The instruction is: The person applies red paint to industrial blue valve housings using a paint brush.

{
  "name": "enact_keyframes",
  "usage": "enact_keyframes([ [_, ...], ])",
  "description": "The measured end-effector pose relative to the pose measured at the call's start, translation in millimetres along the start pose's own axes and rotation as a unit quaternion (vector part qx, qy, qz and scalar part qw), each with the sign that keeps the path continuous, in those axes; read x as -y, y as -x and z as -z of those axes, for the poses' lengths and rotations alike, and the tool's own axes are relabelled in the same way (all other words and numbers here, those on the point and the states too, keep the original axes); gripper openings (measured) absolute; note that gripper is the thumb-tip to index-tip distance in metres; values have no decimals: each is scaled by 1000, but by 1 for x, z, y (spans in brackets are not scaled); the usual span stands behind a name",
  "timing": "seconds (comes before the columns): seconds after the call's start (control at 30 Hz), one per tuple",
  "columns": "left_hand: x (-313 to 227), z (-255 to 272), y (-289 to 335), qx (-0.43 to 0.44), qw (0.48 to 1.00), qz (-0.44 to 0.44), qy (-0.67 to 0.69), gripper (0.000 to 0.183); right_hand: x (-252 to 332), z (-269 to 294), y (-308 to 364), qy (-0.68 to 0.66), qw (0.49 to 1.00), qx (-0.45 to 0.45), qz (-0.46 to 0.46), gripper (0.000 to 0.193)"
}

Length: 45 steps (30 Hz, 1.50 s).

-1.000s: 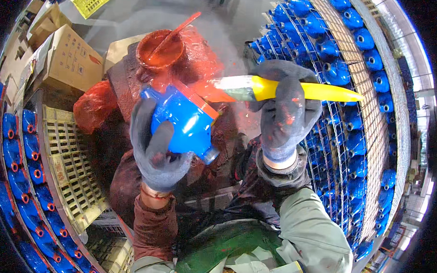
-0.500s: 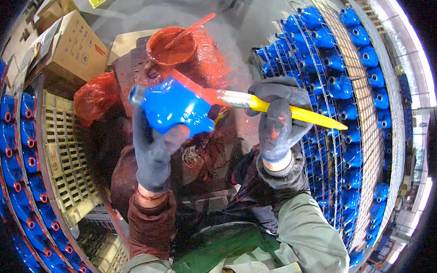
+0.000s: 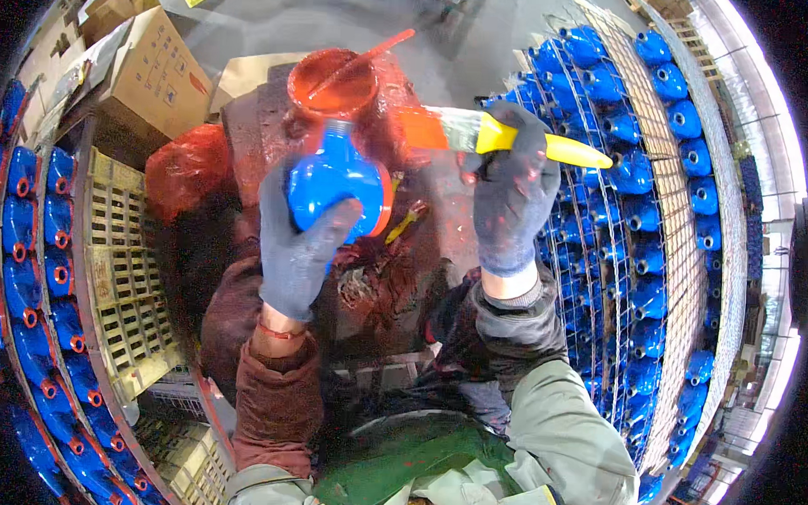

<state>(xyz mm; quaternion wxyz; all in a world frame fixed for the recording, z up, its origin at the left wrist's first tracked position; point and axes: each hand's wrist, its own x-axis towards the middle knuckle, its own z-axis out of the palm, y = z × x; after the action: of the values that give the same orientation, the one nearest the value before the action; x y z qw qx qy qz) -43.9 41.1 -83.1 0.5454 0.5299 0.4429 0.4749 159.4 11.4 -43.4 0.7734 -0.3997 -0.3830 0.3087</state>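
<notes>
My left hand (image 3: 299,253), in a dark grey glove, is closed around a glossy blue metal casting (image 3: 335,183). The casting's bare threaded neck points away from me, and a red-coated round face shows on its right side. In my right hand (image 3: 517,190), gloved and paint-specked, is a paintbrush (image 3: 563,149) with a yellow handle. Its red-loaded bristles point left, up and to the right of the casting and apart from it. Just beyond the casting stands a bucket (image 3: 305,84) of red paint with a red-coated stick (image 3: 384,45) across its mouth.
Racks of blue castings (image 3: 634,171) rise on my right. More castings with red rings (image 3: 30,316) line the left edge. Nearer on the left are a cream plastic crate (image 3: 123,278), a cardboard box (image 3: 157,75) and a red plastic bag (image 3: 189,169). A yellow-handled brush (image 3: 407,224) lies below the bucket.
My left hand has turned the casting, so its neck points away instead of left and its red face shows. The paintbrush has come off the casting, moving up and right.
</notes>
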Motion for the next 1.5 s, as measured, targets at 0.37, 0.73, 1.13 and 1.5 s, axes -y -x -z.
enact_keyframes([
  [0.37, -7, -9, 10, 64, 858, -233, -453, 91, -17, -3, 4, 191, 981, 34, 21, 8],
  [0.73, -1, -2, 4, 151, 975, 95, 134, 66, -6, -7, 1, 130, 991, 12, 20, 19],
  [1.13, -3, -27, 11, 256, 669, 330, 615, 59, -85, 13, 7, -339, 884, -45, -319, 37],
  [1.5, 27, 10, -9, 229, 967, 5, 113, 74, -35, 22, -21, -48, 995, -52, -77, 46],
])
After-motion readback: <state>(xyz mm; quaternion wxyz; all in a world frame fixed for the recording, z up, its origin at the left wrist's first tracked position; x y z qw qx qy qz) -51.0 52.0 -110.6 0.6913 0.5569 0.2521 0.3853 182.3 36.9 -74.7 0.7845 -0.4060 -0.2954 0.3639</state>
